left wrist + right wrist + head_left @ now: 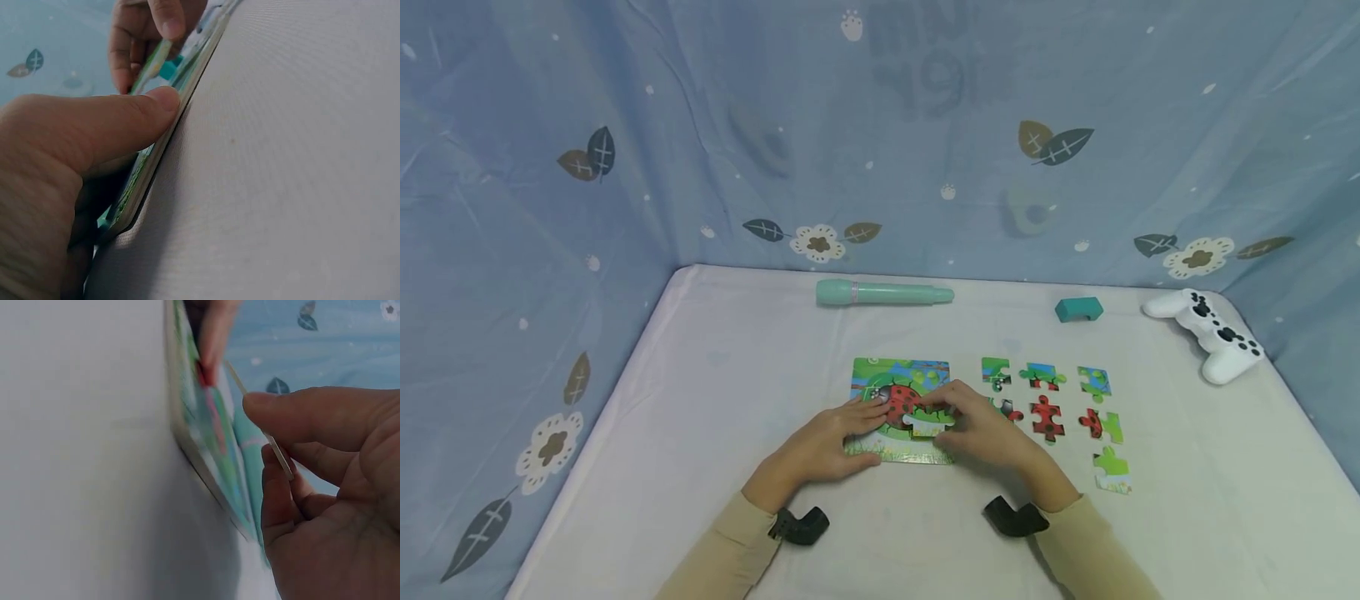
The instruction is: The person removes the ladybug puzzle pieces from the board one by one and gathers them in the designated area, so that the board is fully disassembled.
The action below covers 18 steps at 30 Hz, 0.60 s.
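The puzzle board [898,457], printed with a red ladybug on green, lies flat at the middle of the table. My left hand [833,442] rests on its left side, fingers stretched over the picture. In the left wrist view, the left thumb [125,122] lies along the board's near edge. My right hand [988,429] pinches a puzzle piece [927,427] with a green top and pale lower strip, over the board's right part. Seen edge-on in the right wrist view, that piece [279,456] sits between thumb and fingers, tilted and raised off the board.
Several loose puzzle pieces [1047,418] lie in rows right of the board, one [1112,471] lower than the others. Behind are a teal microphone-shaped stick [887,293], a teal block [1078,309] and a white game controller [1213,333]. Blue patterned cloth [925,167] borders the table.
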Each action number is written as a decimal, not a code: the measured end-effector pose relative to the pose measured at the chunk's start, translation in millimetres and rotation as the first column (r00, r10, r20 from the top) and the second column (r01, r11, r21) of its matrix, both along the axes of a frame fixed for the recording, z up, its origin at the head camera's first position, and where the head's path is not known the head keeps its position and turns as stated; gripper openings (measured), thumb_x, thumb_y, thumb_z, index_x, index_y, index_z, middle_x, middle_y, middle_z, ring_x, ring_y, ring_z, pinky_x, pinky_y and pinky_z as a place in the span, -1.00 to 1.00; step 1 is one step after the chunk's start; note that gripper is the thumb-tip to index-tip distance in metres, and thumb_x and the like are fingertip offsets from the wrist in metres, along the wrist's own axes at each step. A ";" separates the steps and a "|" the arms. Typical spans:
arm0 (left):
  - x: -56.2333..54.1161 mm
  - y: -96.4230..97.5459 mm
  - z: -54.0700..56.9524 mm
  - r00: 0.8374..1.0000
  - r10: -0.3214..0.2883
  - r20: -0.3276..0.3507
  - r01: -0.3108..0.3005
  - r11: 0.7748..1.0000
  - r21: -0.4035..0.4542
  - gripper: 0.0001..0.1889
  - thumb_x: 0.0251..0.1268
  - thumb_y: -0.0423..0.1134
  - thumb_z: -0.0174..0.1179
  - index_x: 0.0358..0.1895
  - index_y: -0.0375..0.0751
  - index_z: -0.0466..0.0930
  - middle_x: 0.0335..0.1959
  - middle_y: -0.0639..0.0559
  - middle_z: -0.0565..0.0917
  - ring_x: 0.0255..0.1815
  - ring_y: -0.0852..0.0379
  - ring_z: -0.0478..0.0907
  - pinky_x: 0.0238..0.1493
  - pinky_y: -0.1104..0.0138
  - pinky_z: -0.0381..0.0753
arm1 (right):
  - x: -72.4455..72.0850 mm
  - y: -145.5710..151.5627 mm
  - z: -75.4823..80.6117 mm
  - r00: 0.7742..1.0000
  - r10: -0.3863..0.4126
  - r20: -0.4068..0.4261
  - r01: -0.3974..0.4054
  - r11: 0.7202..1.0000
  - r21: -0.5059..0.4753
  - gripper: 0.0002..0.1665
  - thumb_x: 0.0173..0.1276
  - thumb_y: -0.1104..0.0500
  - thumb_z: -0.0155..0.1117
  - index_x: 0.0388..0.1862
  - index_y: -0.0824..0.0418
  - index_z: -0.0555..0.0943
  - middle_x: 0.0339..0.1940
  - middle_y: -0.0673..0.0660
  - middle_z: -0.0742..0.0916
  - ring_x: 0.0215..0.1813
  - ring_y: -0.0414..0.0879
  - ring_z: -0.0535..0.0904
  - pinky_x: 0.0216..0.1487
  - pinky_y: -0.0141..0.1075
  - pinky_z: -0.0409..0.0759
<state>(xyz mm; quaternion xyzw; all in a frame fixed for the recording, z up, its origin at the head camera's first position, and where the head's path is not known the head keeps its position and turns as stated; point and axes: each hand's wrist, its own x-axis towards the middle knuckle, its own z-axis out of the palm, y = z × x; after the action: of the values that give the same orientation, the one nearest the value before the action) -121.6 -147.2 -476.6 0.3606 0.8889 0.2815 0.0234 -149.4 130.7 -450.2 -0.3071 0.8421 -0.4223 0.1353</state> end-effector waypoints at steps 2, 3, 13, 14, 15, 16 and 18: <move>-0.2 0.5 0.3 1.000 0.004 0.007 -0.004 1.000 -0.001 -0.39 0.21 0.05 0.23 0.27 -0.20 0.46 0.35 0.06 0.41 0.43 -0.02 0.24 0.42 0.12 0.27 | -1.3 6.3 3.6 1.000 -0.007 0.005 0.007 1.000 0.008 -0.42 0.14 0.30 0.38 0.18 0.14 0.51 0.09 0.05 0.54 0.00 -0.13 0.45 0.03 -0.30 0.51; -0.1 0.6 0.7 1.000 0.006 0.012 -0.006 1.000 -0.002 -0.39 0.21 0.05 0.23 0.27 -0.20 0.45 0.35 0.07 0.41 0.43 -0.01 0.24 0.42 0.12 0.26 | -1.7 9.6 5.9 1.000 -0.010 0.003 0.010 1.000 0.014 -0.42 0.14 0.31 0.38 0.18 0.15 0.51 0.09 0.05 0.54 0.00 -0.13 0.45 0.03 -0.30 0.52; 0.8 1.1 0.7 1.000 0.011 0.017 -0.011 1.000 -0.009 -0.38 0.20 0.04 0.25 0.28 -0.20 0.44 0.35 0.07 0.40 0.43 0.01 0.25 0.42 0.12 0.26 | 13.8 66.2 12.5 0.995 -0.070 -0.065 0.072 0.997 0.025 -0.45 0.16 0.29 0.39 0.17 0.10 0.53 0.07 0.03 0.57 -0.05 -0.21 0.42 -0.05 -0.37 0.51; 1.0 1.0 0.8 1.000 0.012 0.018 -0.012 1.000 -0.009 -0.38 0.20 0.04 0.25 0.28 -0.20 0.44 0.35 0.07 0.41 0.43 0.01 0.25 0.42 0.12 0.26 | 17.1 73.0 12.7 0.994 -0.074 -0.076 0.075 0.997 0.020 -0.45 0.15 0.29 0.39 0.16 0.10 0.54 0.07 0.03 0.57 -0.07 -0.22 0.42 -0.07 -0.38 0.50; 1.0 0.9 0.8 1.000 0.012 0.018 -0.012 1.000 -0.008 -0.38 0.20 0.04 0.25 0.28 -0.20 0.44 0.35 0.07 0.41 0.42 0.01 0.26 0.42 0.12 0.27 | 20.4 79.7 12.9 0.993 -0.077 -0.090 0.079 0.997 0.022 -0.45 0.15 0.30 0.39 0.16 0.11 0.54 0.04 0.03 0.57 -0.08 -0.22 0.40 -0.10 -0.38 0.49; 0.8 0.9 0.6 1.000 0.015 0.018 -0.014 1.000 -0.009 -0.38 0.20 0.04 0.25 0.28 -0.19 0.44 0.35 0.08 0.41 0.42 0.02 0.26 0.42 0.13 0.27 | 24.0 86.4 13.0 0.991 -0.088 -0.099 0.091 0.996 0.021 -0.45 0.14 0.30 0.40 0.16 0.12 0.54 0.04 0.03 0.57 -0.08 -0.22 0.41 -0.10 -0.39 0.49; 0.0 1.3 0.6 1.000 0.014 0.016 -0.014 1.000 -0.003 -0.38 0.20 0.04 0.25 0.28 -0.19 0.45 0.35 0.08 0.41 0.42 0.03 0.27 0.42 0.14 0.26 | 31.0 99.2 12.4 0.986 -0.119 -0.115 0.124 0.992 0.039 -0.44 0.13 0.31 0.40 0.15 0.11 0.54 0.03 0.00 0.58 -0.08 -0.25 0.42 -0.12 -0.41 0.49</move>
<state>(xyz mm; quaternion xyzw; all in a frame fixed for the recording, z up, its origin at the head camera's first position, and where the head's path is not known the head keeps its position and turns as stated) -121.6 -145.9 -475.9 0.3520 0.8916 0.2833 0.0288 -118.4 230.0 -437.8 -0.2753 0.8750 -0.3923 0.0687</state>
